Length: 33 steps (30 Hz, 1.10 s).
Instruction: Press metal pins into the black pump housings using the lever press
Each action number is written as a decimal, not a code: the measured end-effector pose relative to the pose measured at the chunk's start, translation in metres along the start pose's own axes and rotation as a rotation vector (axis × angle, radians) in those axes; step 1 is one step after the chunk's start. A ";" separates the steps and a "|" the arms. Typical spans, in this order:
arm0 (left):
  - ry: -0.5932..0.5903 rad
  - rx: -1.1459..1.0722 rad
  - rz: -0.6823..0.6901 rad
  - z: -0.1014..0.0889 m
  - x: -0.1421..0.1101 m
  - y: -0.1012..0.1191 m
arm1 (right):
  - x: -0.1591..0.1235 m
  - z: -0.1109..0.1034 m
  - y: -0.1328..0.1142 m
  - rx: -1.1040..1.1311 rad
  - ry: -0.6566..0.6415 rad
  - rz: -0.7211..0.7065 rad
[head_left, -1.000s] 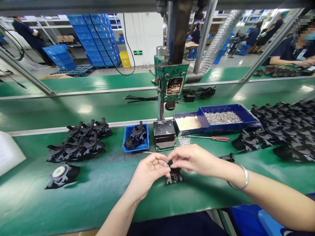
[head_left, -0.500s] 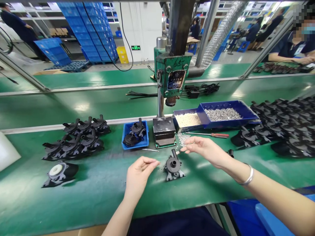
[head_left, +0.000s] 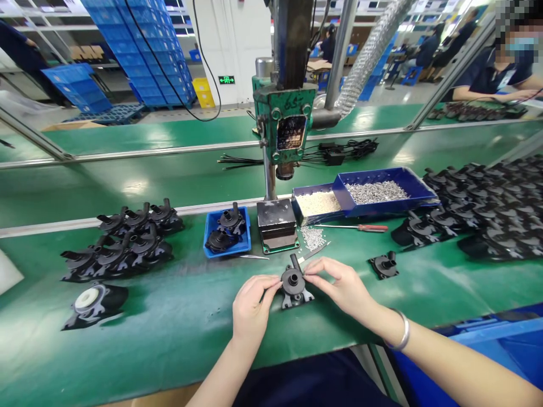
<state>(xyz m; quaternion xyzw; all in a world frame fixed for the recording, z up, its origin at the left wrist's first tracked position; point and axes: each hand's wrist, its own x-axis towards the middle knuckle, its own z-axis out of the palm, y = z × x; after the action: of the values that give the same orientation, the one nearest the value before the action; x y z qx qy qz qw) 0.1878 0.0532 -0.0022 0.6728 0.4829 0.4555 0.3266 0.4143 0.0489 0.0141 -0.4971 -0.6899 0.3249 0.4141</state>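
A black plastic pump housing (head_left: 293, 280) with an upright spout stands on the green bench, between my two hands. My left hand (head_left: 254, 299) is closed in a pinch at the housing's left rim. At the right rim, near the base of the spout, my right hand (head_left: 337, 282) pinches too. Whatever lies between the fingertips of either hand is too small or hidden to make out. Just behind the housing are a scatter of tiny shiny rings (head_left: 313, 237) and a thin metal tool (head_left: 314, 252).
A green press (head_left: 284, 124) rises over its black base block (head_left: 276, 217). Left of it is a blue tray (head_left: 246, 240) with two housings; right, blue bins of metal pins (head_left: 377, 192) and pale pieces (head_left: 318, 202). A red-handled screwdriver (head_left: 372, 228) lies nearby. Housings (head_left: 136, 249) flank both sides.
My right hand has come down from beside the small rings to the housing's right rim. My left hand has moved right, onto the left rim. The camera view has shifted slightly.
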 end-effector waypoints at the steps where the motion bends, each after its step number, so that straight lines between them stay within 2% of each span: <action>1: 0.006 -0.006 0.005 0.001 -0.001 -0.001 | -0.002 0.001 0.001 -0.015 0.008 -0.054; 6: 0.076 -0.032 -0.107 0.004 -0.005 0.001 | -0.007 0.003 0.006 -0.099 0.035 -0.193; 9: 0.070 -0.037 -0.149 0.005 -0.007 0.005 | -0.009 0.002 0.009 -0.142 0.003 -0.248; 12: 0.028 -0.058 -0.079 0.006 -0.007 0.006 | -0.012 0.002 0.011 -0.184 -0.044 -0.293; 19: 0.050 0.025 -0.001 0.006 -0.006 -0.003 | -0.021 0.006 0.013 -0.194 -0.050 -0.261; 25: -0.156 0.296 0.327 -0.016 -0.005 -0.014 | -0.025 0.010 0.020 -0.204 -0.065 -0.270; 27: -0.144 0.355 0.281 -0.025 0.006 -0.022 | -0.027 0.012 0.024 -0.218 -0.059 -0.253; 30: -0.153 0.392 0.126 -0.031 0.029 -0.037 | -0.032 0.015 0.031 -0.238 -0.053 -0.232; 33: -0.210 0.444 0.118 -0.034 0.048 -0.044 | -0.041 0.020 0.042 -0.283 -0.039 -0.228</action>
<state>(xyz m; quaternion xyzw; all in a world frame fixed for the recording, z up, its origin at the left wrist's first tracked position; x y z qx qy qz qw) 0.1462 0.1126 -0.0138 0.7989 0.4942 0.2841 0.1921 0.4206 0.0216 -0.0412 -0.4625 -0.7884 0.1851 0.3608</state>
